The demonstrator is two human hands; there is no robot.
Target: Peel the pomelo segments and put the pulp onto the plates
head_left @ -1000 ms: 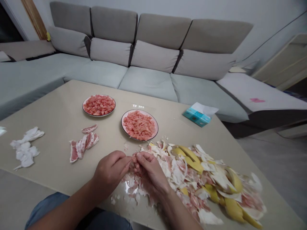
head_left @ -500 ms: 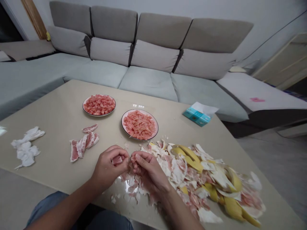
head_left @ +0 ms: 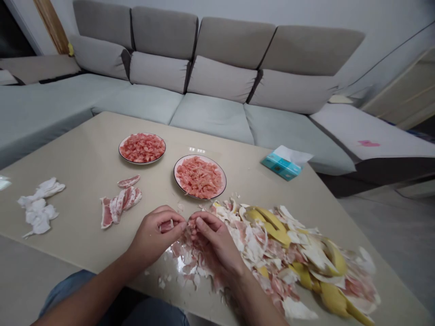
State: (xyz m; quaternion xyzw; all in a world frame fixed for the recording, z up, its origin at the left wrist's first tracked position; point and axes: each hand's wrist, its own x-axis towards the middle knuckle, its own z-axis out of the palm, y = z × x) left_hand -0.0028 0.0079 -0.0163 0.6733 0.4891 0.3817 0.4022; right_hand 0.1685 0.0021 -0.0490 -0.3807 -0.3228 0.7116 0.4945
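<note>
My left hand [head_left: 152, 237] is closed in a pinch around a pink pomelo segment [head_left: 165, 226], part of which shows inside the curl of the fingers. Beside it, my right hand [head_left: 217, 244] is closed too, thumb against fingers, on a small pink bit of pomelo; the fingers mostly hide it. The two sets of fingertips nearly meet above scattered membrane scraps [head_left: 193, 267]. Several unpeeled pomelo segments [head_left: 118, 203] lie left of my left hand. Beyond my hands stands a plate [head_left: 175, 174] heaped with pink pomelo flesh [head_left: 199, 176].
A second plate [head_left: 119, 154] of pulp stands farther back. Yellow pomelo rind [head_left: 272, 226] and white pith spread over the right side of the table [head_left: 78, 158]. Crumpled tissues [head_left: 39, 210] lie at the left, a blue tissue pack [head_left: 282, 165] at the back right. A grey sofa [head_left: 210, 117] stands behind.
The whole view has shifted slightly. My fingers have moved only a little at the pomelo, and both hands keep their pinch; the plates and peel look the same.
</note>
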